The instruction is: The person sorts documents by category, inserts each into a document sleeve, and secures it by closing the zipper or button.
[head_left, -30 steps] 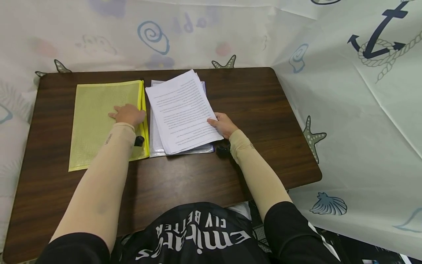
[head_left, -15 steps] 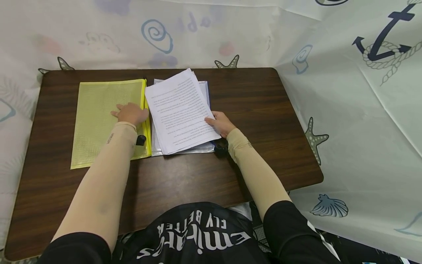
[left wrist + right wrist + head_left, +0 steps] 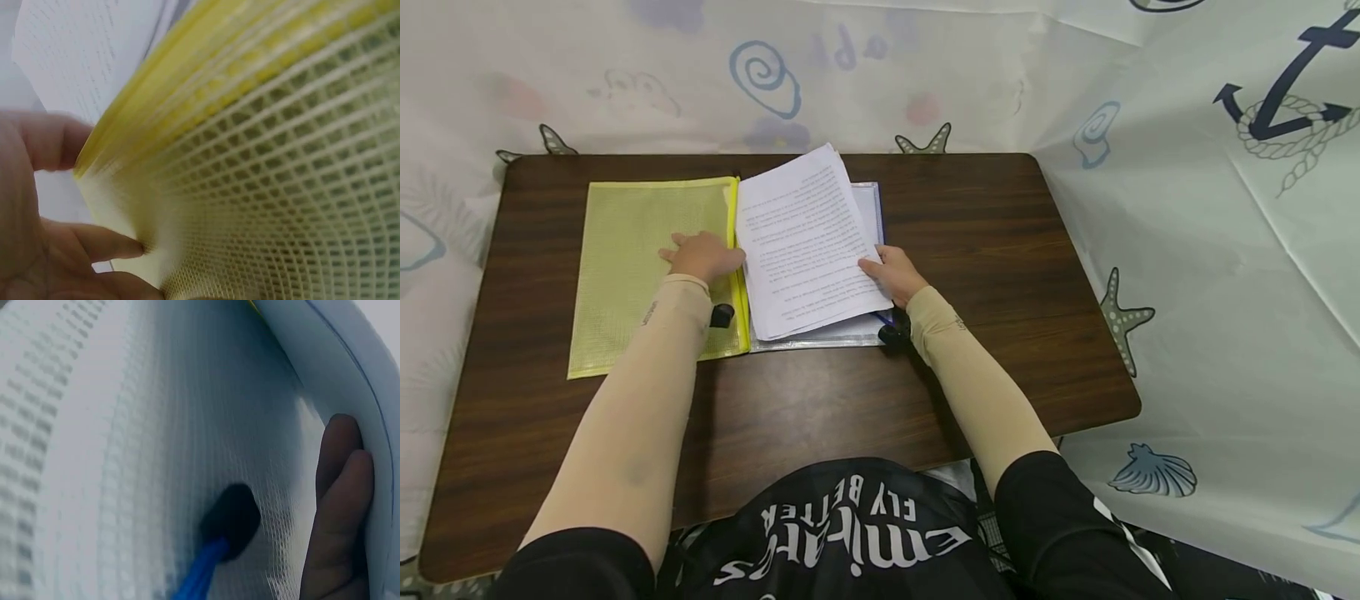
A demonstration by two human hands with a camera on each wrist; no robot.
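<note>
A yellow mesh zip pouch lies flat on the left of the dark table. My left hand rests on it with fingers spread and the thumb at the zipper edge. Up close, the thumb and a finger touch the yellow mesh. My right hand grips the right edge of a stack of printed sheets, thumb on top. The stack sits tilted over a clear mesh pouch. My fingers curl beneath the sheets, beside the pouch's blue zipper pull.
A printed curtain with anchors, shells and starfish hangs around the table's back and right side. Bare wood shows to the right of the papers and along the near edge. A small black device sits on each wrist.
My right hand has slid the stack of sheets left, so its left edge now meets the yellow pouch's zipper. The left hand has stayed on the pouch.
</note>
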